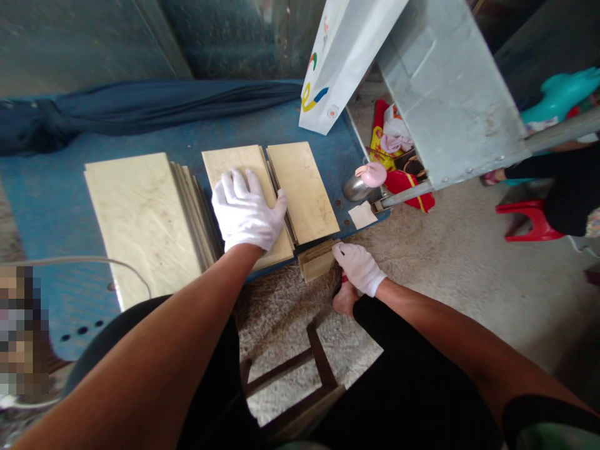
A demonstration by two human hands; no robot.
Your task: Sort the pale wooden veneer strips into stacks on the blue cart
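Observation:
My left hand (247,214), in a white glove, lies with fingers spread on a middle stack of cream-coloured rectangular sheets (234,160). Beside it to the right is another cream stack (302,190), apparently apart from my fingers. A thicker stack (145,219) with stepped edges stands to the left. My right hand (360,269), also gloved in white, is closed on the right end of a small bundle of cream sheets (319,261) at the table's front edge. The sheets' material cannot be made out, and part of the bundle is hidden by my fingers.
The stacks rest on a blue table (60,219). A white paper bag (344,69), a steel flask with a pink lid (360,186) and dark cloth (154,106) are on it. A metal frame (454,94) stands right; a red stool (527,220) and another person's leg are beyond.

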